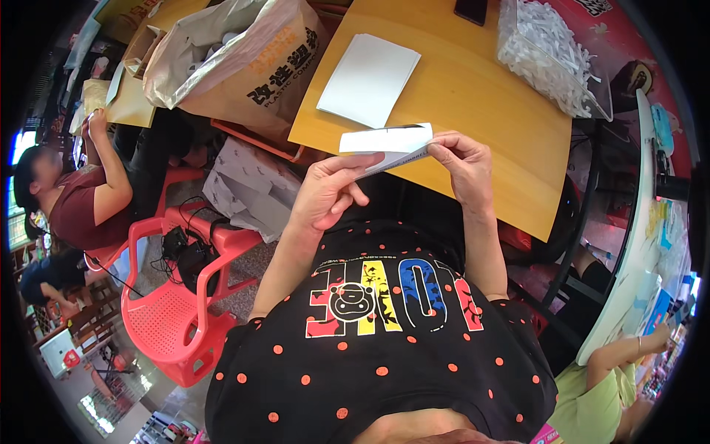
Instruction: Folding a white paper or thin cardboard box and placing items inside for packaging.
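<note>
Between my two hands, over the near edge of the wooden table, is a folded sheet of white paper (pixel 386 140). My left hand (pixel 334 189) pinches its left end, thumb on top and fingers curled beneath. The right end is gripped between the thumb and fingers of my right hand (pixel 462 159). Dark print shows on the lower fold, partly covered by my fingers. Just beyond the folded sheet, a stack of white paper (pixel 370 80) lies flat on the tabletop.
The yellow wooden table (pixel 473 81) bears a clear bin of white paper strips (pixel 551 59) at far right and a dark phone (pixel 471 10). A large paper sack (pixel 237 63) stands left. A red plastic chair (pixel 174 303) is at my left. One person (pixel 92 185) sits left, another (pixel 606 392) right.
</note>
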`<state>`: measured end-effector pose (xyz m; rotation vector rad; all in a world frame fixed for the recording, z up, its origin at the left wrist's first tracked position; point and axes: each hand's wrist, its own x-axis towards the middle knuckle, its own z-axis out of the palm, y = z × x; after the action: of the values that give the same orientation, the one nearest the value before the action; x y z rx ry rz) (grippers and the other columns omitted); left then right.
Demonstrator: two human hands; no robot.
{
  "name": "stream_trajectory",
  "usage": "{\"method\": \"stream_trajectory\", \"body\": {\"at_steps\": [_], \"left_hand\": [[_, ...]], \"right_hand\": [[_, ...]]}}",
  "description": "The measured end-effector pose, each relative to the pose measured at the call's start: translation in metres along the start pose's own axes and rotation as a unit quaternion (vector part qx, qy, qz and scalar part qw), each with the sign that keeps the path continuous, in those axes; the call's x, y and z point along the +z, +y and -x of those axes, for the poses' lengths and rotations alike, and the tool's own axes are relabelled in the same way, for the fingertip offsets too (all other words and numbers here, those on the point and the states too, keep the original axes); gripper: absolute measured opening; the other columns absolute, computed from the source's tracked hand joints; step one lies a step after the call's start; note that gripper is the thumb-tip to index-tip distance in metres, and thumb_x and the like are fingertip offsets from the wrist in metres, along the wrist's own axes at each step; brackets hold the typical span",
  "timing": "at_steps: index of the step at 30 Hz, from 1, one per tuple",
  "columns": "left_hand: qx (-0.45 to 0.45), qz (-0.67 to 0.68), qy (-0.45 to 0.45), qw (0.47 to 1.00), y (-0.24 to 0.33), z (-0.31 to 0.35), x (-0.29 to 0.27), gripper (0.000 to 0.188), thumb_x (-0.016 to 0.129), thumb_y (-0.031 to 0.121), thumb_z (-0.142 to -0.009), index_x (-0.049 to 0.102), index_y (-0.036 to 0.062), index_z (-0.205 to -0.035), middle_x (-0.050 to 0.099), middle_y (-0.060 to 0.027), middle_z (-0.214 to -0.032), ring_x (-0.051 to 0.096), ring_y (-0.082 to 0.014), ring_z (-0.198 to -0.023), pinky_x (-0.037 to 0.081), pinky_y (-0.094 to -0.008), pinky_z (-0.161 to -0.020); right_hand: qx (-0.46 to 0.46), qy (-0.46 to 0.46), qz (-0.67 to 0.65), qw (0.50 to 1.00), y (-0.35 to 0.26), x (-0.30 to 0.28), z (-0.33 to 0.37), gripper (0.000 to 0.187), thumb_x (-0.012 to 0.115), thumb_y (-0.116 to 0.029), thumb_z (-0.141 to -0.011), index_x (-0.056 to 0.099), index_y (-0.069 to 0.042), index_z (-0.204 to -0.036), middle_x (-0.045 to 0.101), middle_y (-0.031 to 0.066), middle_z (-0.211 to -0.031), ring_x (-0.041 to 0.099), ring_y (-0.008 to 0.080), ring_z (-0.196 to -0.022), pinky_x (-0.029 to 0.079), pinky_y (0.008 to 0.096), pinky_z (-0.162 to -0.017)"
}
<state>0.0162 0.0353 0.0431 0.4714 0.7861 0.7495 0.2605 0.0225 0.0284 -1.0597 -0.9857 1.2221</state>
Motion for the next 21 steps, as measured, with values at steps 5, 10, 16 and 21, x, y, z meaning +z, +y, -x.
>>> {"method": "stream_trajectory", "body": {"at_steps": [5,10,16,21], "left_hand": [[-0.114,0.244,-0.145,0.952,0.008,-0.008,-0.020,0.044,0.051,0.018,-0.095,0.043,-0.0071,-0.130,0.054,-0.0261,-0.125,0.063,-0.0151,-0.050,0.032,-0.0139,-0.028],[-0.097,0.157,-0.088,0.979,0.001,-0.010,-0.025,0.028,0.054,0.015,-0.095,0.053,-0.0057,-0.114,0.064,-0.0189,-0.101,0.054,-0.0099,-0.040,0.028,-0.0142,-0.027],[0.048,-0.083,0.020,0.995,-0.016,-0.013,-0.011,0.020,0.059,0.009,-0.091,0.063,-0.0057,-0.105,0.066,-0.0116,-0.075,0.054,-0.0104,-0.037,0.029,-0.0171,-0.027],[0.055,-0.128,-0.015,0.990,-0.021,-0.013,-0.007,0.024,0.056,0.008,-0.092,0.062,-0.0059,-0.110,0.068,-0.0180,-0.090,0.066,-0.0197,-0.057,0.048,-0.0211,-0.043]], "right_hand": [[-0.037,-0.018,0.073,0.996,-0.009,0.000,0.005,0.008,0.071,-0.003,-0.080,0.070,0.002,-0.085,0.068,0.0068,-0.085,0.058,0.0096,-0.079,0.043,0.0214,-0.067],[-0.019,-0.069,0.117,0.991,-0.008,-0.006,0.002,0.008,0.070,-0.005,-0.081,0.071,0.002,-0.083,0.068,0.0080,-0.089,0.060,0.0117,-0.082,0.045,0.0234,-0.072],[0.003,-0.016,0.003,1.000,-0.005,0.007,0.000,0.009,0.070,-0.005,-0.081,0.071,0.003,-0.085,0.069,0.0103,-0.089,0.061,0.0140,-0.085,0.048,0.0265,-0.080],[0.029,0.047,-0.034,0.998,0.013,0.008,0.000,0.009,0.070,-0.004,-0.082,0.070,0.003,-0.087,0.069,0.0099,-0.090,0.062,0.0130,-0.083,0.049,0.0259,-0.079]]}}
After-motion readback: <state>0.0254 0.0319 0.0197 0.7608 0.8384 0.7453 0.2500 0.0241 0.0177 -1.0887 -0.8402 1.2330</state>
